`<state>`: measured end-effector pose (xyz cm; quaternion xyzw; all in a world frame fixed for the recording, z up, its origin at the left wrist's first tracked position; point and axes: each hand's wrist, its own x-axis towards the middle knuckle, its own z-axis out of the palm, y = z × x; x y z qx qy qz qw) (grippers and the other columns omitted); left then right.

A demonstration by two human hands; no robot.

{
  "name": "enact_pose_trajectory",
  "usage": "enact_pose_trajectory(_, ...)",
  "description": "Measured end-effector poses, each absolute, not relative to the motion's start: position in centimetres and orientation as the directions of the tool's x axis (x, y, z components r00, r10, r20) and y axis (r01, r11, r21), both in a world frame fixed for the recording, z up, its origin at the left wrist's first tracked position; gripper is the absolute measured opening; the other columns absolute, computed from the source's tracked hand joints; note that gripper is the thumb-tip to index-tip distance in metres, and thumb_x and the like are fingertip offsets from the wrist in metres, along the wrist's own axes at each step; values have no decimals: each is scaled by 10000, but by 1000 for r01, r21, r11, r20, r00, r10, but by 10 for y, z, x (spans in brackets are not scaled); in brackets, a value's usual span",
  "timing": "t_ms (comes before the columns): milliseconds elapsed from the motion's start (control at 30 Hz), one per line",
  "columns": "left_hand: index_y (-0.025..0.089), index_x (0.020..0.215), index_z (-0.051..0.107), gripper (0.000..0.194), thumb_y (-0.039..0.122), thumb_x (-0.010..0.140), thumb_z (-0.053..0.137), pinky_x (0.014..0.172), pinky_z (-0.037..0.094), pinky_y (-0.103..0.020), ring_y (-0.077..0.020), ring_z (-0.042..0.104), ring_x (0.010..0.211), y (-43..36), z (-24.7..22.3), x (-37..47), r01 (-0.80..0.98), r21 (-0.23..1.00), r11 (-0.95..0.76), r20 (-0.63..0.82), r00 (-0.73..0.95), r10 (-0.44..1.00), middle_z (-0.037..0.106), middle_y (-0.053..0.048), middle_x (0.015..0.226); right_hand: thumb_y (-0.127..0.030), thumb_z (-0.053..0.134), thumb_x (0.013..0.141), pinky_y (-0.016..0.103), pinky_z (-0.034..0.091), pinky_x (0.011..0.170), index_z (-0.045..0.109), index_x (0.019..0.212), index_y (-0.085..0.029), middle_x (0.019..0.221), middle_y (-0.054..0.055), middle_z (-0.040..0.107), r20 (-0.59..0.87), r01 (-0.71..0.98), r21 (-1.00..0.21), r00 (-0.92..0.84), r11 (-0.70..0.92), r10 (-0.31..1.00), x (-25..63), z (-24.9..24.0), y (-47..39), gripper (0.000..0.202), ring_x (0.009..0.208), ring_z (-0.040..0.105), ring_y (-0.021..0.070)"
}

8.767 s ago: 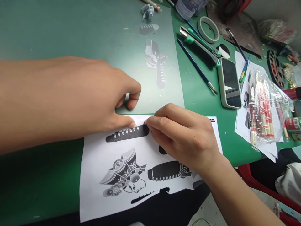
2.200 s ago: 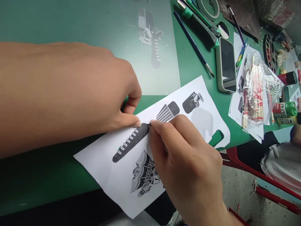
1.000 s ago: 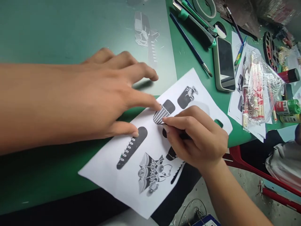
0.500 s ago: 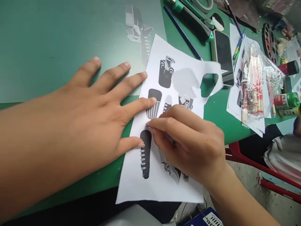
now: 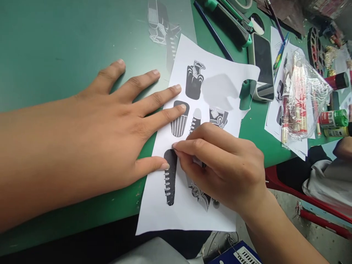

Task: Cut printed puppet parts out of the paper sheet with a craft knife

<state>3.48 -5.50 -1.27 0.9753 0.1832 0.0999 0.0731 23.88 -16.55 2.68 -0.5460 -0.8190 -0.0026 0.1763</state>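
Green tabletop (image 5: 115, 209) filled the left, a red chair (image 5: 271, 179) and speckled floor (image 5: 286, 205) the near right. The printed paper (image 5: 154, 220) lay in the middle, its near edge jutting past the table's edge, its far right corner meeting a phone (image 5: 262, 58). The left hand (image 5: 132, 110) was spread over it; the right hand (image 5: 217, 161) pressed its fingertips together, anything pinched there hidden. Tabletop ran on far left; box cutters (image 5: 229, 24) bordered the far right.

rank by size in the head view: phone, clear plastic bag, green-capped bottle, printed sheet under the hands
1. Printed sheet
2. Clear plastic bag
3. Phone
4. Green-capped bottle

The sheet is clearly largest as seen here.
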Motion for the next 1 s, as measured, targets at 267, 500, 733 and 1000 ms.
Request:
enact_pose_trajectory(267,268,1592,288,816,746,942,171,1261,-3,-492,-405,256,1532,-56,-13,37,352,166,-921,180,908,379,261,-13,1680,-106,585,921,220,392,542,690,760,-182,740,-8,654,297,901,-154,-350,406,889,238,27,-166,207,620,582,76)
enact_pose_trajectory(500,289,1589,294,803,748,934,221,1261,-58,-457,-378,199,1551,-56,-13,37,356,223,-908,154,906,393,221,37,1694,-115,579,935,234,339,528,655,753,-197,745,-20,628,290,898,-156,-357,412,888,240,26,-168,214,639,570,72)
enact_pose_trajectory(733,289,1601,261,792,725,960,101,1264,5,-557,-425,221,1541,-56,-15,40,387,207,-898,128,900,418,205,32,1691,-148,584,937,261,281,507,631,777,-215,708,-32,548,279,907,-72,-381,415,881,243,25,-172,179,595,457,86)
enact_pose_trajectory(1000,308,1597,251,787,719,945,93,1235,82,-610,-426,263,1525,-57,-17,40,396,184,-900,139,895,423,244,-3,1675,-136,607,911,257,274,499,659,816,-209,704,-33,519,258,923,-65,-351,379,900,243,26,-175,131,586,445,84)
